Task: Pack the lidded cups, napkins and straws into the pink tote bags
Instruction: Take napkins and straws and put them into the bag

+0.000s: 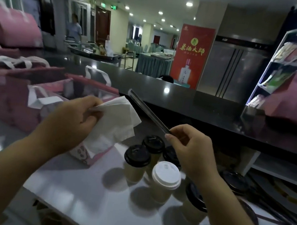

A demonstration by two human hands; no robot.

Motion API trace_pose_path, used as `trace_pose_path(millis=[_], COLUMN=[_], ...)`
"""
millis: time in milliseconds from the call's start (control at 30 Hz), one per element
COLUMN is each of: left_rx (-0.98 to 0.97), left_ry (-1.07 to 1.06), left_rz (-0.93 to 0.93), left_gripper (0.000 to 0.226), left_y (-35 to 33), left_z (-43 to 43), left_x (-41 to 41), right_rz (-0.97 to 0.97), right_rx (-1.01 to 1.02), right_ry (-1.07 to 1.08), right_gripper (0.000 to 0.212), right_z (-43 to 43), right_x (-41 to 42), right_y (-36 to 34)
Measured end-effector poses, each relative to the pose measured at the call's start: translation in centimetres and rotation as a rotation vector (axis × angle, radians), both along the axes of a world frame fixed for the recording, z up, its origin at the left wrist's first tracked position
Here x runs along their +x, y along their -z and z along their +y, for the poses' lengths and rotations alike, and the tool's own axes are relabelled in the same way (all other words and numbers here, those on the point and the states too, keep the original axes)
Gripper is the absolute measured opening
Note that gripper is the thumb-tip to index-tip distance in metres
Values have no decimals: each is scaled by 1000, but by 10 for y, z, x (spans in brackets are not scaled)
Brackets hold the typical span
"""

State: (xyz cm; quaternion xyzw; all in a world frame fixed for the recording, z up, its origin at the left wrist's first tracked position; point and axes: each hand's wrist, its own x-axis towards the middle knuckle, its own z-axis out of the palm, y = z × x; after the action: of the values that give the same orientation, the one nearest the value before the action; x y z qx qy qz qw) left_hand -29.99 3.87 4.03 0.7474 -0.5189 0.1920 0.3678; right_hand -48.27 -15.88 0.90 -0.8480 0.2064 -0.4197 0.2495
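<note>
Our left hand (pixel 69 119) pinches thin white paper napkins (pixel 115 119), our right hand (pixel 192 149) pinches a dark wrapped straw (pixel 148 110) above the lidded paper cups (pixel 136 160).

Below the right hand's fingers (pixel 175 133) the lidded cups (pixel 166 174) stand bunched close together, blocking a straight drop to the steel counter (pixel 93 191), whose bare stretch lies nearer the person. Left of the left hand's fingers (pixel 91 103) the pink tote bags (pixel 17 96) crowd the counter, mouths open upward, and the tissue box (pixel 89 153) sits just beneath. Beyond both sets of fingertips the raised black ledge (pixel 193 101) walls the far side.
</note>
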Motion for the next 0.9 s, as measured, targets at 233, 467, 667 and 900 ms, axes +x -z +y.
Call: trace_pose_path(millis=[233, 467, 667, 900], left_rx=[-141, -222, -229, -48], left_ry=[-135, -214, -188, 31], left_rz=[-54, -120, -96, 11], left_gripper=[16, 7, 7, 15], left_y=[-33, -57, -57, -35], left_z=[9, 7, -1, -19], left_x=[101, 194, 249, 303], right_rz=[-41, -110, -21, 446], right_rx=[-70, -151, -148, -343], right_ry=[-91, -103, -104, -70], right_gripper=[4, 11, 12, 14], right_z=[-5, -16, -24, -16], right_x=[119, 215, 262, 316], right_y=[-24, -60, -73, -58])
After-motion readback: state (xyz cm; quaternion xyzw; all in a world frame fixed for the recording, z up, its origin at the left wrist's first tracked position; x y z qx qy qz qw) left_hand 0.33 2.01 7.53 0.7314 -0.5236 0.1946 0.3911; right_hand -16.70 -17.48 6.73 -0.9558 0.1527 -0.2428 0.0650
